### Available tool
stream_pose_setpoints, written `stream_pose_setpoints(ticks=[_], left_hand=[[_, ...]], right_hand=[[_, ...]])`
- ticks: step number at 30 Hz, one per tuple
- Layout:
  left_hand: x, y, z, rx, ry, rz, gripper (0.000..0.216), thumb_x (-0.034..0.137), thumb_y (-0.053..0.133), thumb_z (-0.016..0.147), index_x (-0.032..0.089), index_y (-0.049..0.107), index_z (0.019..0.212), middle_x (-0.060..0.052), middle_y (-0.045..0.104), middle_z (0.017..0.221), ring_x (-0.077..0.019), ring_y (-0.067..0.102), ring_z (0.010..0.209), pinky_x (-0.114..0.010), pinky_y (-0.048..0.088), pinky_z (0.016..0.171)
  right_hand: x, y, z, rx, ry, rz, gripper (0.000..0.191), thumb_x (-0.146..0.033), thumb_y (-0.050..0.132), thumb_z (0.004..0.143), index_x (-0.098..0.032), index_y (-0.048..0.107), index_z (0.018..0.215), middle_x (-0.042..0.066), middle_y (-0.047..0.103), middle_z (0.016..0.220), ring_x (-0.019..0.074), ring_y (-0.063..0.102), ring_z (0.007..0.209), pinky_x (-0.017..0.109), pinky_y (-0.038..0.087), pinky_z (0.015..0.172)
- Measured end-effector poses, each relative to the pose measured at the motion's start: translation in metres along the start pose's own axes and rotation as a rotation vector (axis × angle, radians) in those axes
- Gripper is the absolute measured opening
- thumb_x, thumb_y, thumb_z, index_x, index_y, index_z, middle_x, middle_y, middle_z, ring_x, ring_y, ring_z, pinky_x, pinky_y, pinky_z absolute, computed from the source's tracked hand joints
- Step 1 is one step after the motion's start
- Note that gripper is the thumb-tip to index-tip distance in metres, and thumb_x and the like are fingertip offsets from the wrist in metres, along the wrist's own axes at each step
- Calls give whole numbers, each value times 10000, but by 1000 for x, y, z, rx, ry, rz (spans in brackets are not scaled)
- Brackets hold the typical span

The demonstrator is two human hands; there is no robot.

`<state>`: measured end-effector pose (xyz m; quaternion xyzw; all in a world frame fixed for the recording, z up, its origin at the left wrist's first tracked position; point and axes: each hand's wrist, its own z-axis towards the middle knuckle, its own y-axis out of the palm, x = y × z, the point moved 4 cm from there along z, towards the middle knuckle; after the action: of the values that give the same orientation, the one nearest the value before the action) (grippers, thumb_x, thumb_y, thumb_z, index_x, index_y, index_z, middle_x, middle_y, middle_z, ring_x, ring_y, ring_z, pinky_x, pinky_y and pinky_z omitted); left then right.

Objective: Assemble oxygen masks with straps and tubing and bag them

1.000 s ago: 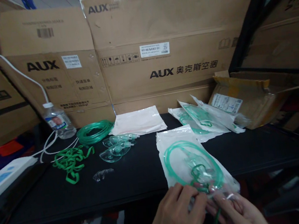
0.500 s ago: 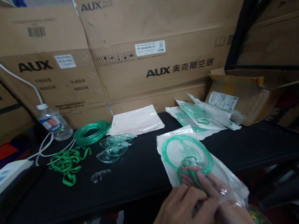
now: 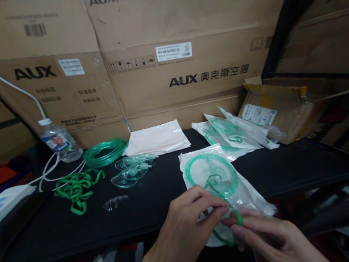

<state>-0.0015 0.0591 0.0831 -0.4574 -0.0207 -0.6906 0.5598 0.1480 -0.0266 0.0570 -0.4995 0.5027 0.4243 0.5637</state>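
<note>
A white and clear pouch [image 3: 252, 189] lies at the shelf's front edge, with a ring of pale green tubing [image 3: 233, 170] and a clear mask on or in it; which I cannot tell. A green elastic strap [image 3: 239, 216] runs from the mask towards me, and a loop of it hangs below my hands. My left hand [image 3: 187, 216] is closed, thumb and forefinger pinching at the strap. My right hand [image 3: 268, 231] grips the strap just to the right, its fingertips nearly meeting the left ones. Part of the pouch lies hidden behind both hands.
To the left lie loose green straps [image 3: 78, 187], coiled green tubing [image 3: 105, 153], clear masks [image 3: 130, 172] and small clear pieces [image 3: 115, 202]. White pouches [image 3: 156, 138] and filled pouches [image 3: 230, 133] sit behind. A bottle [image 3: 61, 141], power strip [image 3: 4, 207] and opened carton [image 3: 276, 111] stand at the sides.
My right hand has drawn back from over the mask, bringing the strap towards me. My left hand has moved up and forward to the strap. The pouch has shifted slightly left.
</note>
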Motion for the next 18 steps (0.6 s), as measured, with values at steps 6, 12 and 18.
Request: stream_pose_setpoints(ticks=[6,12,18], left_hand=[[6,6,-6,20,92,138,100,182,622,979,173,720,999,-25,704,925,-138,688,834,-238,576,767],[12,13,-10,19,158,251,128,176,556,1010,166,681,1034,-39,690,930,-157,664,826,-267,580,758],[19,17,-16,46,288,312,152,185,516,1026,161,666,1035,-40,696,902,-165,643,802,-274,540,716]], right_hand=[[27,12,-1,0,170,326,270,-438,832,791,-206,795,658,14,693,610,146,624,607,221,528,631],[58,25,-1,57,259,821,252,-415,860,762,-217,833,916,94,801,984,281,741,1012,424,589,937],[65,39,12,107,131,811,410,-531,793,769,-284,790,1095,88,795,1061,337,717,1092,453,617,907]])
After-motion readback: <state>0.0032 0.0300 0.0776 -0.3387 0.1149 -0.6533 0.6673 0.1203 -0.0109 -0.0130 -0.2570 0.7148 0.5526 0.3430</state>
